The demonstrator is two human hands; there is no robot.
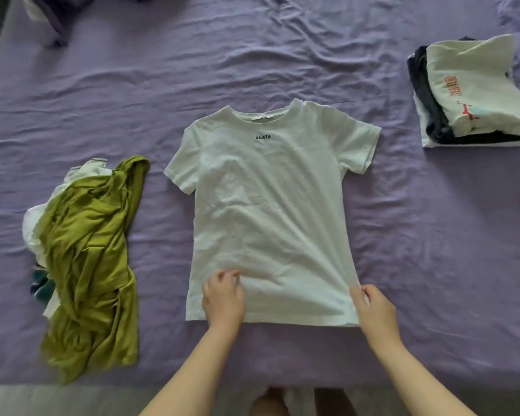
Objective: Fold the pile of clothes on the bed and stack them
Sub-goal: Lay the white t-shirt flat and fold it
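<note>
The white T-shirt lies face up in the middle of the bed, collar away from the person and hem nearest, its small dark chest print readable. The left hand rests on the lower left of the shirt with fingers curled, bunching a little cloth near the hem, while the right hand pinches the hem's right corner between thumb and fingers — a hold that looks meant to draw the fabric taut and flat before any fold is made. Creases fan from that right corner up across the body of the shirt, which suggests the smoothing is not finished. Both short sleeves are spread out to the sides, so the shirt appears laid out and not yet folded.

To the person's left, just beside the shirt but apart from it, a loose heap waits: an olive-green garment sprawls over crumpled white clothing, with a scrap of dark teal cloth showing at its edge. Far to the right, well apart, a stack of folded clothes sits near the bed's edge — a white piece with red print on top, dark layers beneath.

Nothing lies on the rumpled purple sheet between shirt and stack, so the carry across looks unobstructed. The green heap sits near the left sleeve and could be brushed during a sideways fold.
</note>
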